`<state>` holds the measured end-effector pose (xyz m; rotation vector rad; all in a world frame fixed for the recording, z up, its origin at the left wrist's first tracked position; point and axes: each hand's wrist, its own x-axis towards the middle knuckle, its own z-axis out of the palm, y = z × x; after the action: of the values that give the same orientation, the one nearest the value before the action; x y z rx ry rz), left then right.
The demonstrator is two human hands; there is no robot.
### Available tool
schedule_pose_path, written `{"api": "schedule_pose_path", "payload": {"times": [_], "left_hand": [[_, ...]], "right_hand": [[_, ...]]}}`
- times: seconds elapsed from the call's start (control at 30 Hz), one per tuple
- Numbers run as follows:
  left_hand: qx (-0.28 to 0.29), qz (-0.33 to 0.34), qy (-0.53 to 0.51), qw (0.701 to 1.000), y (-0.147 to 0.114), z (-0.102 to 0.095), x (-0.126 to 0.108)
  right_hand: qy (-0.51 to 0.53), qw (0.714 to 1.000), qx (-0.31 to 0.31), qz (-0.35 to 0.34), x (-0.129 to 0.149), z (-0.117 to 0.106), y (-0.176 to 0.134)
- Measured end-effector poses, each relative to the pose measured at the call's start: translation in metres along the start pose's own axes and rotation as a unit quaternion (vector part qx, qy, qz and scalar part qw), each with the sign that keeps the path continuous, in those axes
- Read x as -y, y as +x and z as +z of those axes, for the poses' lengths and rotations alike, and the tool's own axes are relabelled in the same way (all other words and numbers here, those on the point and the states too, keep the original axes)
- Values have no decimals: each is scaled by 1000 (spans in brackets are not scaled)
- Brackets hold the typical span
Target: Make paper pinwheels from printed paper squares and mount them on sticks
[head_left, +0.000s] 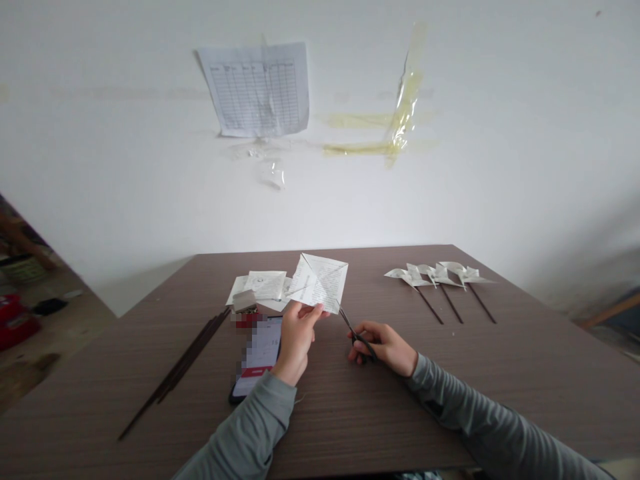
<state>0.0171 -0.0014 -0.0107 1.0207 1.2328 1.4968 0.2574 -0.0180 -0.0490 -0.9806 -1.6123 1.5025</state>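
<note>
My left hand (pixel 300 333) pinches the lower edge of a square of printed paper (pixel 323 280), held up above the table. Diagonal lines run across the sheet towards its corners; some look like cuts. My right hand (pixel 383 348) is closed around the handles of a pair of dark scissors (pixel 356 333). The blades point up and to the left, with their tips at the paper's lower right corner. Whether the blades are parted there is too small to tell.
Paper pinwheels (pixel 443 275) on dark sticks lie at the right on the brown table (pixel 500 393). To the left are a phone (pixel 257 360), more paper squares (pixel 265 283), a small red box (pixel 246 317) and a bundle of dark sticks (pixel 183 363). A white wall (pixel 350 207) stands behind.
</note>
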Motion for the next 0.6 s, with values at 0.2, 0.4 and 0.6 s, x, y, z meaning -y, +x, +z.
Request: {"api": "schedule_pose_path", "payload": {"times": [0.2, 0.4, 0.6], "left_hand": [[-2, 9, -11, 1000, 0, -1, 0], [-5, 19, -24, 1000, 3, -3, 2], [-9, 20, -16, 1000, 3, -3, 1]], "right_hand": [[1, 1000, 13, 1, -5, -2, 2], [-1, 1000, 27, 5, -7, -3, 3], [-2, 1000, 29, 10, -3, -2, 1]]}}
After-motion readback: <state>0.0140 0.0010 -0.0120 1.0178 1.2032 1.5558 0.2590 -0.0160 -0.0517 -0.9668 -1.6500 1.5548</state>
